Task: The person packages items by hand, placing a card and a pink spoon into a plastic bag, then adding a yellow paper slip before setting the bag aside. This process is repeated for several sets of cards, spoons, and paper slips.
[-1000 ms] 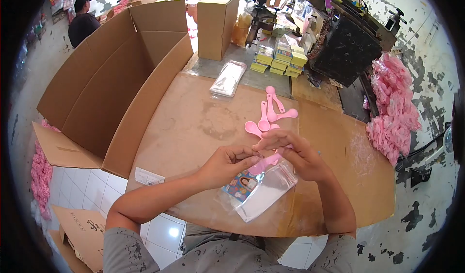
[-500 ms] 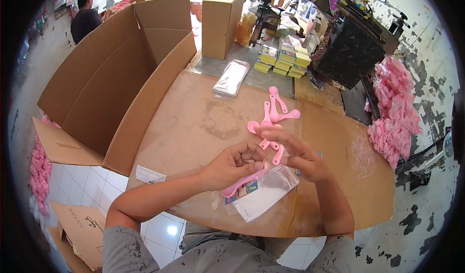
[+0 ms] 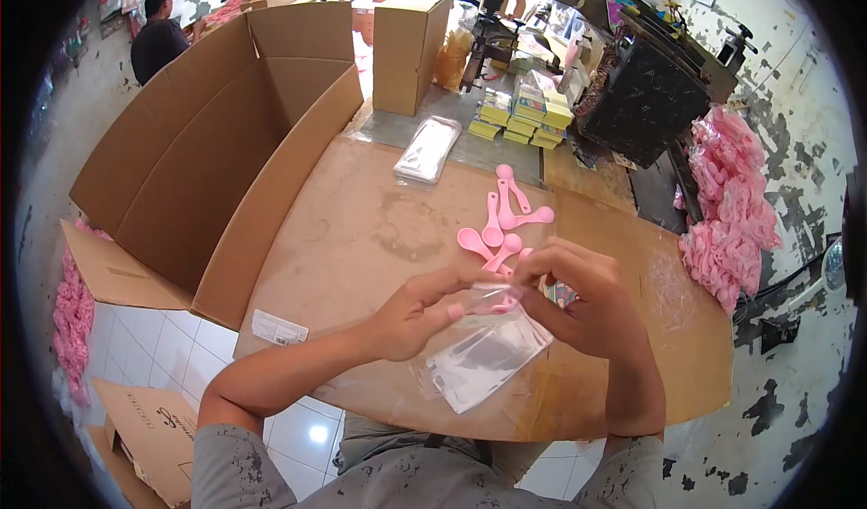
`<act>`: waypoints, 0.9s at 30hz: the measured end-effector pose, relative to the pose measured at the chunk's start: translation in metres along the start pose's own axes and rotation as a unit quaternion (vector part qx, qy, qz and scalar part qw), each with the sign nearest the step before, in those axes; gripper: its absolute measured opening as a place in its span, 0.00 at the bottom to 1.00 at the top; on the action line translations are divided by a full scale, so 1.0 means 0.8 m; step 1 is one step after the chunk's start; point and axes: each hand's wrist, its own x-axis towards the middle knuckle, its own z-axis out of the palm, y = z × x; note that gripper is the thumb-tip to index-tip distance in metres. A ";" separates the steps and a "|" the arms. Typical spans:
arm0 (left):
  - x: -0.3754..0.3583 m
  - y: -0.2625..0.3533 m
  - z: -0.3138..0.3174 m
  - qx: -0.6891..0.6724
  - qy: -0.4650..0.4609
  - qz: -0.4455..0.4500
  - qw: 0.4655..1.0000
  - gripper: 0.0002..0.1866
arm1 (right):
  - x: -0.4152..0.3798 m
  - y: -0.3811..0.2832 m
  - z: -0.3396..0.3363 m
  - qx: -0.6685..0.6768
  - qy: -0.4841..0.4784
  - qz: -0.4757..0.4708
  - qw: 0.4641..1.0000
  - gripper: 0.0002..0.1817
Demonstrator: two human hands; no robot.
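Observation:
A small clear plastic bag (image 3: 488,299) with something pink in it is stretched between my two hands. My left hand (image 3: 417,317) is closed on the bag's left side, fingers straight along it and thumb below. At the bag's upper right corner, the fingers of my right hand (image 3: 578,303) are pinched together. Below lies a stack of clear plastic bags (image 3: 488,364) on the cardboard-covered table. Just beyond my hands are several pink measuring spoons (image 3: 492,222). A printed card (image 3: 562,294) shows partly behind my right hand.
A large open cardboard box (image 3: 217,148) stands at the left. Another bag stack (image 3: 428,149) lies farther back, near piles of yellow-edged cards (image 3: 528,112). A black machine box (image 3: 643,102) and pink bundles (image 3: 730,211) are at the right. Another person (image 3: 161,39) is at the back left.
The bag with the pink item has been raised off the stack and turned. My right hand has moved from open above the table to a pinch on the bag.

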 end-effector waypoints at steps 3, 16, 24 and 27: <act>-0.003 0.013 0.010 0.105 0.014 0.026 0.994 0.22 | 0.001 0.002 0.011 -0.018 0.038 0.020 0.999 0.07; -0.002 0.010 0.017 0.053 0.105 -0.022 0.993 0.19 | 0.005 0.020 0.027 -0.181 0.201 -0.114 0.956 0.13; -0.010 0.019 0.018 0.289 0.103 0.029 0.951 0.24 | 0.003 0.017 0.056 -0.372 0.103 -0.160 0.908 0.15; -0.010 0.009 0.016 0.386 0.091 0.072 0.915 0.27 | 0.004 0.017 0.061 -0.417 0.075 -0.159 0.892 0.15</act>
